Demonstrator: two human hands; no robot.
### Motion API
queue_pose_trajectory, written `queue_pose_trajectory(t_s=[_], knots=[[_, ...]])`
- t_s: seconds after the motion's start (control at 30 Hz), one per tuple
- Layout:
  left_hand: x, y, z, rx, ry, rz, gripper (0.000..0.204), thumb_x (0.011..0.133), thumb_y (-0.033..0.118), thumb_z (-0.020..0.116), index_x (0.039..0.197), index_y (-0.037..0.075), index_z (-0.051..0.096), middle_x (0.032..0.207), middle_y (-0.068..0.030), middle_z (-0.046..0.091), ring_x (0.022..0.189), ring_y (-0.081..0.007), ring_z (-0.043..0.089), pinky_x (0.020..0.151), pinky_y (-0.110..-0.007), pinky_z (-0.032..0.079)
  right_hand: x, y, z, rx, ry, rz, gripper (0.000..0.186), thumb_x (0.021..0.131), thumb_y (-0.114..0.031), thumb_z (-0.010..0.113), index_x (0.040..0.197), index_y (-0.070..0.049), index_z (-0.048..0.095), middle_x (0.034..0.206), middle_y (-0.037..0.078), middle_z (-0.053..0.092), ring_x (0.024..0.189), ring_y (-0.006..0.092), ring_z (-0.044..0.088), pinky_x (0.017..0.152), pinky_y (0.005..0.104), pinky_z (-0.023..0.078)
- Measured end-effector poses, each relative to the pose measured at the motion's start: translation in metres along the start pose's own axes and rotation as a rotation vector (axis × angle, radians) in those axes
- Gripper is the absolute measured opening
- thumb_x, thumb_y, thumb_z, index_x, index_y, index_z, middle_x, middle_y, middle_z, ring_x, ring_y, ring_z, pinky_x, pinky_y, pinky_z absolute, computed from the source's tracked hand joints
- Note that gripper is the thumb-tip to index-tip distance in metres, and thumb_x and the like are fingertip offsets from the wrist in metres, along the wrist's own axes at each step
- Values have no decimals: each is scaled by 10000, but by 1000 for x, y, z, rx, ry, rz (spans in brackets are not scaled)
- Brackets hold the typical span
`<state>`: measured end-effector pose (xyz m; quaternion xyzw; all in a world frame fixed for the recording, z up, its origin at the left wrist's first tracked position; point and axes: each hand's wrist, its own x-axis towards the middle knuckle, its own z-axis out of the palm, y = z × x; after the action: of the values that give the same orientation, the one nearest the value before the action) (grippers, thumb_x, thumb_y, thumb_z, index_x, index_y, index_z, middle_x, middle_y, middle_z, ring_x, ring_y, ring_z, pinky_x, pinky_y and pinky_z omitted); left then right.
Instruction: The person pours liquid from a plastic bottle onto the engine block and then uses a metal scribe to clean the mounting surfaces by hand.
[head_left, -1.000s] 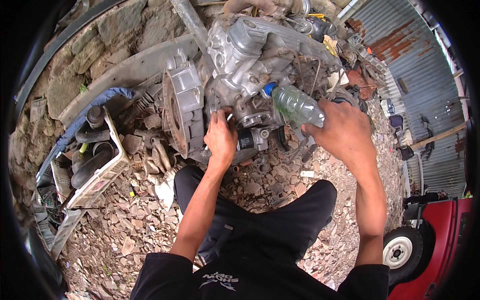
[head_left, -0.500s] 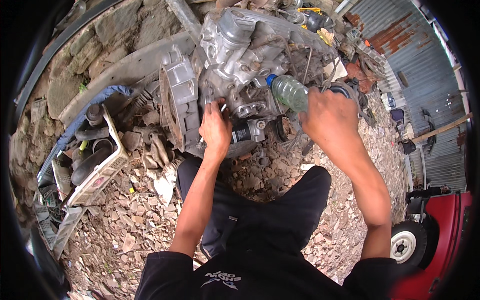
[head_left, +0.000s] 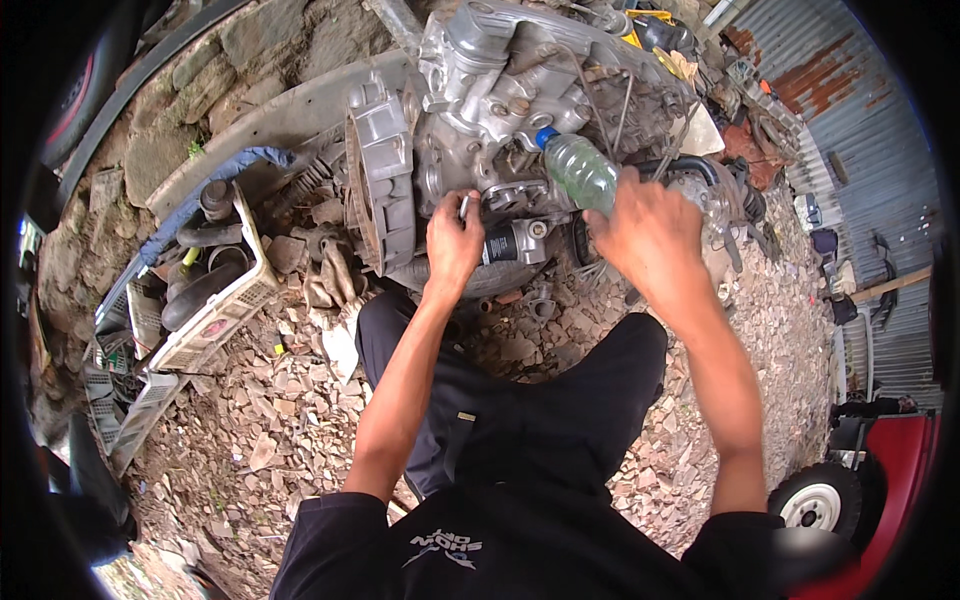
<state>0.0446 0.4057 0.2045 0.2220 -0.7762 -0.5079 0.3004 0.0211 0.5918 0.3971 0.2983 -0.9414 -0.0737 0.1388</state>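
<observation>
A large grey metal engine lies in front of me, with a black oil filter low on its near side. My right hand is closed around a clear plastic bottle of greenish tint. The bottle tilts so that its blue cap points up and left, close to the engine's side. Beside the filter, my left hand is closed on a slim pale rod; its tip shows between thumb and fingers, and the rest is hidden.
To the left stands a broken pale plastic crate holding dark hoses and parts. Broken stones cover the ground. Behind the crate rises a stone wall. Corrugated metal sheeting and a red vehicle's wheel are at the right.
The view has shifted, so the engine sits slightly higher and further right. My left hand is a little nearer the oil filter. The bottle stays in my right hand, tilted much as before.
</observation>
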Motion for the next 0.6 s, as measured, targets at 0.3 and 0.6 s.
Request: queue_pose_trajectory(t_s=[0.3, 0.6], knots=[[-49, 2, 35, -288, -162, -122, 684, 905, 488, 718, 1269, -82, 619, 1147, -206, 696, 1079, -263, 646, 1000, -377, 468, -64, -14, 194, 1119, -139, 256, 781, 878, -564, 712, 1333, 24, 472, 1220, 275, 635, 1156, 418, 631, 981, 501, 498], [-104, -88, 64, -183, -73, -241, 520, 918, 419, 739, 1128, -56, 703, 1049, -132, 732, 945, -181, 636, 912, -340, 486, -116, -38, 394, 1243, -137, 25, 833, 785, -308, 834, 1430, -28, 389, 1315, 248, 594, 1224, 433, 581, 1012, 486, 482]])
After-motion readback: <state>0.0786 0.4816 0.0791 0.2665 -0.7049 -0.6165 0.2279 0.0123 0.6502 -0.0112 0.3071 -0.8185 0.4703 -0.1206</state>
